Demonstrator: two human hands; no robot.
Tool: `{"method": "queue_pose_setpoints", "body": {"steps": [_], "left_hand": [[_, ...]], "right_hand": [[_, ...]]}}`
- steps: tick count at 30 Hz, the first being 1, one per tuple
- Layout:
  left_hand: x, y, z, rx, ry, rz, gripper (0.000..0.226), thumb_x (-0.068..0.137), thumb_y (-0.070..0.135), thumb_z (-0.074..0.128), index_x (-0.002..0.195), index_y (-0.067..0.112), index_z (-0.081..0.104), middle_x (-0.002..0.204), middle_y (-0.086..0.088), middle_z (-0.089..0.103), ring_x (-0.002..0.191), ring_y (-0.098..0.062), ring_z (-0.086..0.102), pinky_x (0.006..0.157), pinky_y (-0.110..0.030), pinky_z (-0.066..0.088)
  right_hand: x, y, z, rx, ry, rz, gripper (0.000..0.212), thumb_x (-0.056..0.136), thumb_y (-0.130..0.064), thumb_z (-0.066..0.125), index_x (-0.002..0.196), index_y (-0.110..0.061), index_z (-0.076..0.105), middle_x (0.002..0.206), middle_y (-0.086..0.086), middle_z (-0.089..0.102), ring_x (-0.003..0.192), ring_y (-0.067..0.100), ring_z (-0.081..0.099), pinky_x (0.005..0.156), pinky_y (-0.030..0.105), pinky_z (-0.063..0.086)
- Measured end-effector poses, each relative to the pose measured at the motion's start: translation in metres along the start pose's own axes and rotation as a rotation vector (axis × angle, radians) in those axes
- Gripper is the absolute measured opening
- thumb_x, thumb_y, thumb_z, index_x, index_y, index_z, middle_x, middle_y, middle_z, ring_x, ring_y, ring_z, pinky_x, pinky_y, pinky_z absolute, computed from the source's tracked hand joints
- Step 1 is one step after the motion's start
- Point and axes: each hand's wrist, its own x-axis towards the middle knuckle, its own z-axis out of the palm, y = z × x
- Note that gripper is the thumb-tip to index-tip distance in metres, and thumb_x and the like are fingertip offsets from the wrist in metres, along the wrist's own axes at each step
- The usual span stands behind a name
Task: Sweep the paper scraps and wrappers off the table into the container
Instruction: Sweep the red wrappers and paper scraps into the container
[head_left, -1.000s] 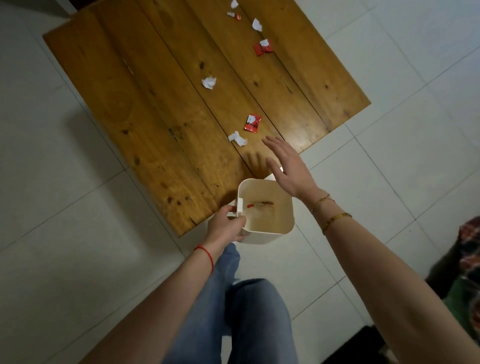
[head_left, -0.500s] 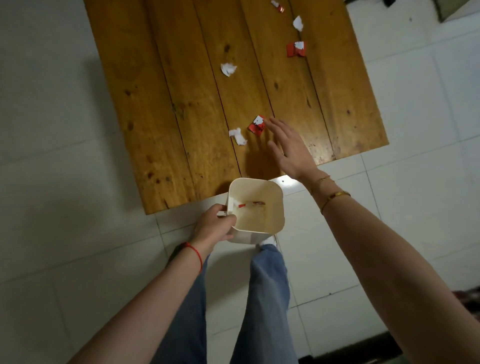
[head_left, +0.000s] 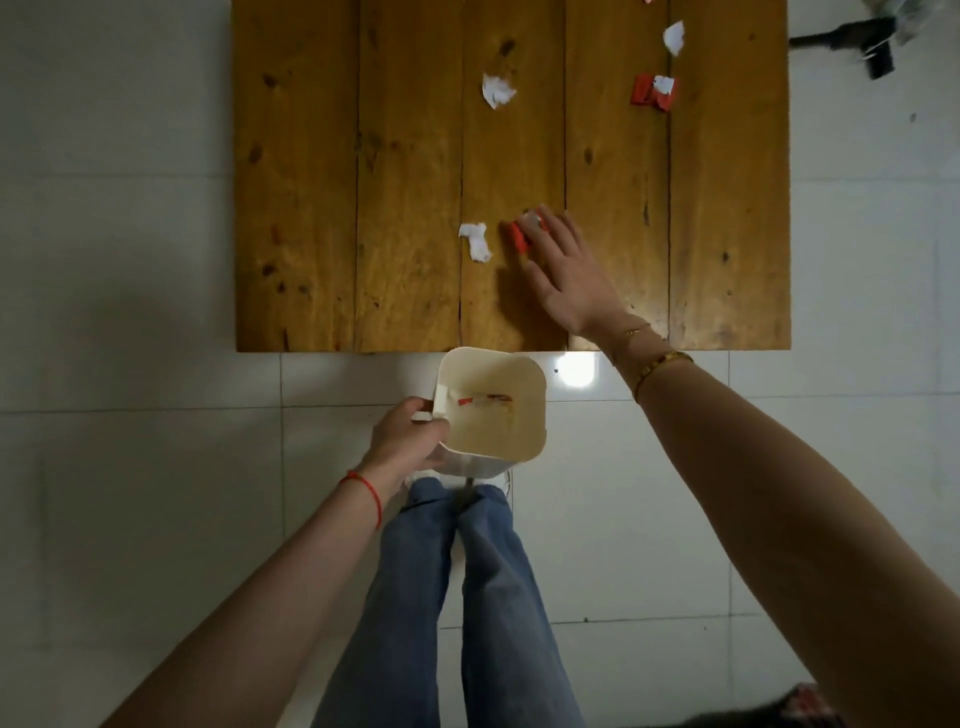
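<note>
My left hand (head_left: 410, 441) grips the left rim of a cream square container (head_left: 493, 447), held just below the near edge of the wooden table (head_left: 363, 208). A red wrapper lies inside the container. My right hand (head_left: 566, 275) lies flat on the table with fingers spread, fingertips touching a red wrapper (head_left: 522, 236). A white paper scrap (head_left: 475, 240) sits just left of that wrapper. Farther back lie another white scrap (head_left: 496, 91), a red-and-white wrapper (head_left: 654, 92) and a small white scrap (head_left: 674, 36).
White floor tiles surround the table. My jeans-clad legs (head_left: 457, 597) stand below the container. A dark object (head_left: 862, 47) lies on the floor at the top right. A bright light reflection (head_left: 574, 370) shows on the tile beside the container.
My right hand moved forward from above the container onto the table and now touches the red wrapper. The view shifted so the table sits squarer. The left hand still holds the container.
</note>
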Motion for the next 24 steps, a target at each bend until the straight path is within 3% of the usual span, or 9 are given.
{"method": "queue_pose_setpoints", "body": {"steps": [5, 9, 14, 24], "left_hand": [[0.023, -0.018, 0.0, -0.005, 0.028, -0.029, 0.029, 0.084, 0.006, 0.059, 0.109, 0.02, 0.058, 0.097, -0.002, 0.064, 0.087, -0.018, 0.067, 0.078, -0.034, 0.061], [0.036, -0.023, -0.005, -0.113, 0.084, -0.071, 0.031, 0.084, 0.008, 0.059, 0.114, 0.016, 0.059, 0.116, -0.014, 0.064, 0.103, -0.029, 0.067, 0.076, -0.035, 0.062], [0.049, -0.022, -0.006, -0.147, 0.073, -0.034, 0.051, 0.085, 0.009, 0.059, 0.135, 0.012, 0.052, 0.128, -0.012, 0.058, 0.108, -0.026, 0.064, 0.072, -0.03, 0.062], [0.052, -0.021, -0.002, -0.287, 0.032, -0.093, 0.035, 0.082, 0.005, 0.059, 0.116, 0.012, 0.06, 0.125, -0.015, 0.062, 0.11, -0.036, 0.065, 0.079, -0.039, 0.061]], "right_hand": [[0.028, -0.003, 0.014, -0.069, -0.009, -0.092, 0.053, 0.103, -0.042, 0.024, 0.154, -0.03, 0.022, 0.165, 0.004, 0.012, 0.152, 0.03, 0.001, 0.123, 0.049, 0.0], [0.034, -0.001, 0.026, -0.061, 0.053, -0.134, 0.052, 0.104, -0.039, 0.025, 0.154, -0.026, 0.027, 0.164, 0.006, 0.018, 0.153, 0.029, 0.004, 0.123, 0.05, -0.002], [0.035, -0.007, 0.035, -0.011, 0.023, -0.292, 0.049, 0.104, -0.032, 0.032, 0.151, -0.019, 0.034, 0.16, 0.007, 0.028, 0.151, 0.027, 0.013, 0.124, 0.044, 0.003], [-0.013, -0.026, 0.065, 0.007, -0.176, -0.493, 0.046, 0.104, -0.028, 0.032, 0.144, -0.009, 0.046, 0.157, 0.01, 0.034, 0.151, 0.027, 0.018, 0.123, 0.047, 0.015]]}}
